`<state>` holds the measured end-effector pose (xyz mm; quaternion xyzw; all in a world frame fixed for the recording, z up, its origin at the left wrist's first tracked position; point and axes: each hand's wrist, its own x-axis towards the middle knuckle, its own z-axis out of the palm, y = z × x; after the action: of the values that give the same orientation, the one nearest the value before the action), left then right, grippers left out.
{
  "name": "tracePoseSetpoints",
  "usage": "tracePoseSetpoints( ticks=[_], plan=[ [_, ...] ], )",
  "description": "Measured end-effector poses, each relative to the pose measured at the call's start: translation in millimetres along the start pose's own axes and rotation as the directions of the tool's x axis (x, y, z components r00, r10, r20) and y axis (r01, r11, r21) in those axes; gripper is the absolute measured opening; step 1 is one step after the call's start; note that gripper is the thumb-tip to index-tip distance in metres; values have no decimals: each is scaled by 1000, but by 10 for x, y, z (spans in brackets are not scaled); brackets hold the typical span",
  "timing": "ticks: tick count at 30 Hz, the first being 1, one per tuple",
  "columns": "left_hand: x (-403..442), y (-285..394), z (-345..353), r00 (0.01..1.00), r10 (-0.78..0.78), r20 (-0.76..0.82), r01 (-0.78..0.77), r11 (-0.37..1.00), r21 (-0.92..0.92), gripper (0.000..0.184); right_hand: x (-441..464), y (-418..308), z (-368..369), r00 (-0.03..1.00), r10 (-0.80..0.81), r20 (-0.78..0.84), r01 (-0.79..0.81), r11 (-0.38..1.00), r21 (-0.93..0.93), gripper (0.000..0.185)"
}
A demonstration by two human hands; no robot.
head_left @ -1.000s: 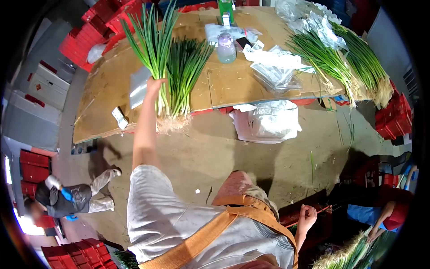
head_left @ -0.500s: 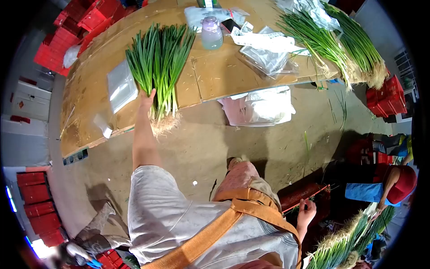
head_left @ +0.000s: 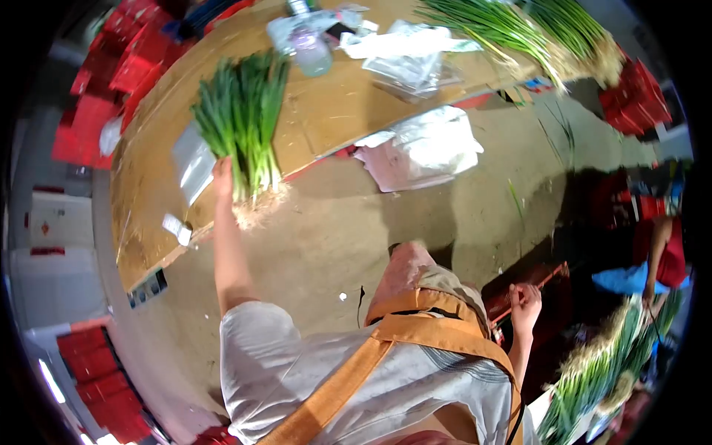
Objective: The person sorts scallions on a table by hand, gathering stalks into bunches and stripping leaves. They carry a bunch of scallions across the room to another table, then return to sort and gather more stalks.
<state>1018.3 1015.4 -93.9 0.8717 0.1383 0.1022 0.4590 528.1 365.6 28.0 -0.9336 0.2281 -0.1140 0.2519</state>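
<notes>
A bunch of green onions [head_left: 245, 122] lies on the cardboard-covered table [head_left: 311, 126], its pale roots hanging over the near edge. My left hand [head_left: 222, 169] grips the left side of the stems near the white ends; some of its fingers are hidden. A clear plastic bag [head_left: 194, 159] lies flat just left of the bunch. Off to the right, away from the table, my right hand [head_left: 525, 304] is raised with its fingers pinched together near a red crate [head_left: 512, 297]. Whether anything small is between those fingers cannot be made out.
A lidded bottle [head_left: 311, 52], clear bags [head_left: 411, 70] and more green onions [head_left: 497, 33] lie farther along the table. Below its edge stands a white bundle [head_left: 423, 148]. At right, a person's arm [head_left: 658, 256] reaches over piled green onions [head_left: 601, 371]. Red crates [head_left: 141, 52] stand behind.
The view has turned and shifted, with some blur. My left hand stays on the green onions, which lie much as before. My right hand stays pinched, held slightly higher beside the red crate.
</notes>
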Motion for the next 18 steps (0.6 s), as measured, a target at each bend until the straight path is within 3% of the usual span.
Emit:
tracePoseSetpoints(
  ticks=[2,6,8,10,12,14,15,16,17,18],
  plan=[
    [-397,420,35,989,146,-39,-144,988,50,46,-78,102,-60,999,-23,-33,24,1000,2,12],
    [-1016,865,200,903,413,114,-429,878,215,27,-328,434,-255,996,-6,-93,8,1000,27,9],
    [-1165,780,373,868,479,128,-495,823,279,23,-542,589,-375,970,235,-55,-219,952,214,25],
    [-1635,1059,666,860,492,138,-509,847,153,24,-821,956,-447,972,220,-85,-195,952,234,45],
    [-2039,1291,1008,897,367,248,-375,927,-14,27,-1084,1173,-631,928,372,-19,-352,892,282,52],
    [-2438,1549,1393,832,204,517,-159,979,-130,33,-1420,1577,-672,885,440,154,-438,673,596,59],
    [-2837,1884,1549,759,103,643,37,979,-200,37,-1628,1753,-762,869,396,295,-420,277,864,62],
    [-3382,2359,1696,649,14,760,241,945,-223,42,-1719,1745,-952,877,285,388,-344,-192,919,66],
    [-3850,2640,1871,438,21,899,535,798,-279,45,-1840,1761,-1057,928,193,318,-206,-443,873,72],
    [-4239,2840,2046,212,92,973,784,578,-225,47,-1968,1821,-1125,936,206,286,-120,-577,808,71]
  ],
)
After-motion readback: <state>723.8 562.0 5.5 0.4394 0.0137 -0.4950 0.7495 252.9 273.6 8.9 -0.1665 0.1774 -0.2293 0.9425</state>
